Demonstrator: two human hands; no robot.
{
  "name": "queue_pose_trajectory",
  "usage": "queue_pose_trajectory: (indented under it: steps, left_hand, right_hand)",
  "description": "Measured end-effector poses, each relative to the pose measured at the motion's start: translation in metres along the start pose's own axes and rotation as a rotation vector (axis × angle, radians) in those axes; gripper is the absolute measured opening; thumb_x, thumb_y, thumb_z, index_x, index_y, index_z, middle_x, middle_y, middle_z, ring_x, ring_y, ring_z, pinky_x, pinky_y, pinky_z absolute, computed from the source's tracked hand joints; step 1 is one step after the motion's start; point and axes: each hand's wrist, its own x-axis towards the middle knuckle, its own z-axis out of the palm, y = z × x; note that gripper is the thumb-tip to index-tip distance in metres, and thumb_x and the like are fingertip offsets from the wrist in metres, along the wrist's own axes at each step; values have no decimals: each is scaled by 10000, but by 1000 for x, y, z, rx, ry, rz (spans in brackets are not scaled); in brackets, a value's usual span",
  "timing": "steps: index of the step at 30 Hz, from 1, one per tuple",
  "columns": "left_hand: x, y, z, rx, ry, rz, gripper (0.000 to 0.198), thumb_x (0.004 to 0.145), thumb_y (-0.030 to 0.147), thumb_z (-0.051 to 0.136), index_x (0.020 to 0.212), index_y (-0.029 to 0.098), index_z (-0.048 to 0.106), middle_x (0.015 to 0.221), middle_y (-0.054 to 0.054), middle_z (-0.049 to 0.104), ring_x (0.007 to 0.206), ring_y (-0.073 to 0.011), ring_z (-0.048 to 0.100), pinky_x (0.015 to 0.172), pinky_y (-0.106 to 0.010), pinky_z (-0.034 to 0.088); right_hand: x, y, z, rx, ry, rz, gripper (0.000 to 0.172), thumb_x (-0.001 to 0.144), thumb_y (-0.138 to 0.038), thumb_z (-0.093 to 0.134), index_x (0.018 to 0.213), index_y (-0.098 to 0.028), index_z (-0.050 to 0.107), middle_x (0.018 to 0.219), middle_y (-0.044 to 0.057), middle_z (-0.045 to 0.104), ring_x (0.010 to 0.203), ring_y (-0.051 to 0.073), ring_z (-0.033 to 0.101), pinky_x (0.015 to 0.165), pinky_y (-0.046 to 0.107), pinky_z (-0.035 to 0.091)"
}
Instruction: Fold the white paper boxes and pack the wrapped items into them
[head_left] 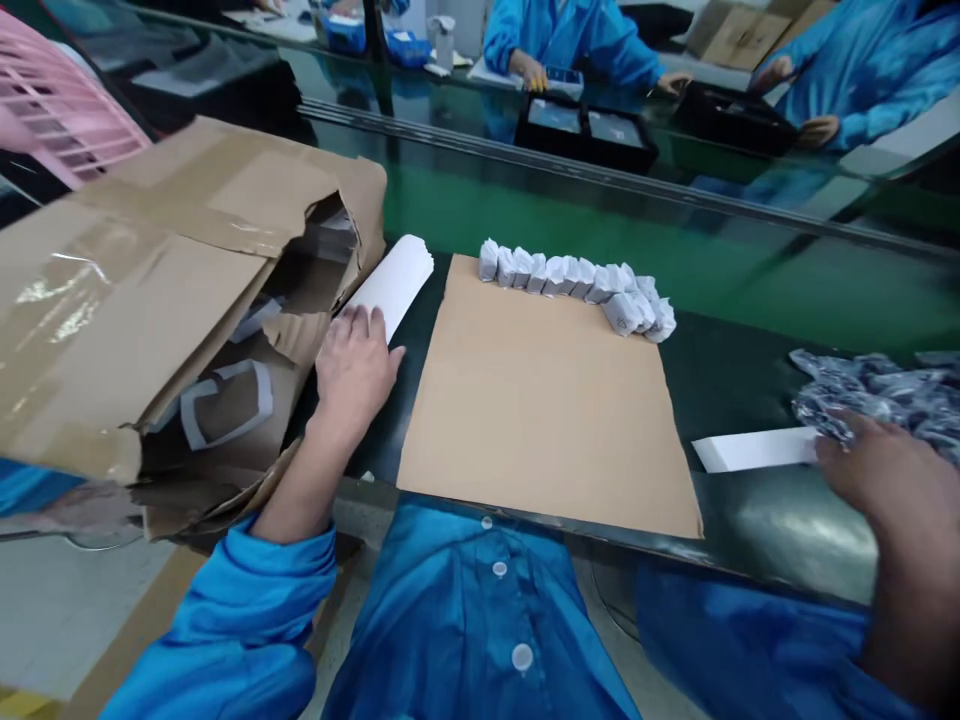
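My left hand (356, 365) lies over the near end of a stack of white paper strips (397, 280), fingers stretched out and thumb apart. On the right, my right hand (892, 480) has its thumb and index finger around the edge of a clear plastic bag (831, 425) at the left of a pile of such bags (885, 385); their contents are hard to make out. A single white paper strip (754, 450) lies by that thumb, its right end hidden. Between my hands is a flat cardboard sheet (547, 410), with several small white paper-wrapped packets (559, 275) lined along its far edge.
A torn, taped cardboard box (210, 210) stands close at the left, with white paper pieces inside. Behind it is a pink fan (67, 100). A ledge (600, 175) crosses beyond the green surface; people in blue handle black trays (589, 130) there.
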Motion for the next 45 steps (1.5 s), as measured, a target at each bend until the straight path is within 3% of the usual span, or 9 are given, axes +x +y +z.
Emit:
queue_pose_trajectory:
  steps: [5, 10, 14, 17, 20, 23, 29, 34, 45]
  left_hand:
    - [7, -4, 6, 91, -39, -77, 382, 945, 177, 348, 1177, 113, 644, 1279, -235, 640, 1195, -377, 603, 924, -493, 481]
    - [-22, 5, 7, 8, 91, -18, 337, 965, 341, 477, 1187, 190, 680, 1320, -173, 641, 1194, -368, 620, 943, -494, 491]
    - [-77, 51, 16, -236, 315, 281, 394, 894, 272, 641, 1288, 258, 640, 1278, -112, 682, 1173, -287, 652, 1051, -431, 456]
    - [-110, 81, -2, -463, 179, 460, 734, 806, 372, 750, 1466, 264, 449, 1427, -104, 574, 1304, -279, 556, 1145, -431, 384]
    - [-103, 83, -35, -820, 241, 123, 768, 825, 505, 693, 1490, 268, 391, 1565, -98, 403, 1415, -298, 423, 1123, -468, 417]
    - [-74, 70, -51, -967, -200, -27, 439, 825, 470, 702, 1183, 217, 676, 1195, -92, 712, 1039, -262, 698, 826, -358, 597]
    - [-59, 63, -24, -1111, -436, -269, 295, 815, 396, 714, 1015, 180, 731, 816, -38, 745, 672, -173, 685, 512, -249, 561]
    - [-59, 63, -30, -1093, -640, -182, 342, 779, 382, 746, 1037, 161, 706, 723, -40, 732, 607, -162, 685, 477, -219, 551]
    - [-61, 63, -27, -852, -299, -56, 105, 765, 181, 714, 861, 212, 743, 778, 11, 751, 583, -102, 646, 501, -179, 499]
  right_hand:
    - [-44, -97, 71, -215, -72, -133, 300, 867, -370, 601, 1157, -339, 668, 1055, 125, 688, 1015, 383, 625, 830, 553, 438]
    - [-78, -223, 165, 643, -777, 120, 520, 889, -419, 613, 1359, -218, 518, 1234, 127, 662, 977, 215, 682, 868, 423, 553]
    - [-75, -265, 209, 1091, -721, 399, 584, 895, -492, 588, 1354, -141, 502, 1238, 174, 651, 976, 215, 674, 843, 381, 560]
    - [-62, -250, 199, 1051, -687, 344, 367, 890, -441, 590, 1059, -121, 650, 973, 94, 713, 855, 197, 658, 756, 320, 548]
    - [-45, -224, 158, 830, -1082, 49, 243, 834, -371, 678, 910, -141, 660, 851, 19, 692, 735, 146, 617, 616, 229, 491]
    - [-36, -213, 121, 544, -1378, -294, 222, 875, -353, 659, 970, -153, 675, 874, 12, 704, 728, 137, 621, 611, 214, 472]
    - [-79, -228, 109, -250, -624, -612, 771, 861, -483, 677, 1444, -55, 409, 1214, 225, 639, 1040, 343, 616, 846, 473, 514]
    - [-94, -221, 116, -254, -512, -828, 584, 922, -359, 595, 1384, -26, 466, 1183, 195, 649, 1009, 308, 609, 839, 428, 526]
    - [-100, -214, 114, -364, -372, -878, 361, 969, -159, 438, 1295, -58, 553, 1127, 170, 698, 985, 277, 653, 800, 384, 541]
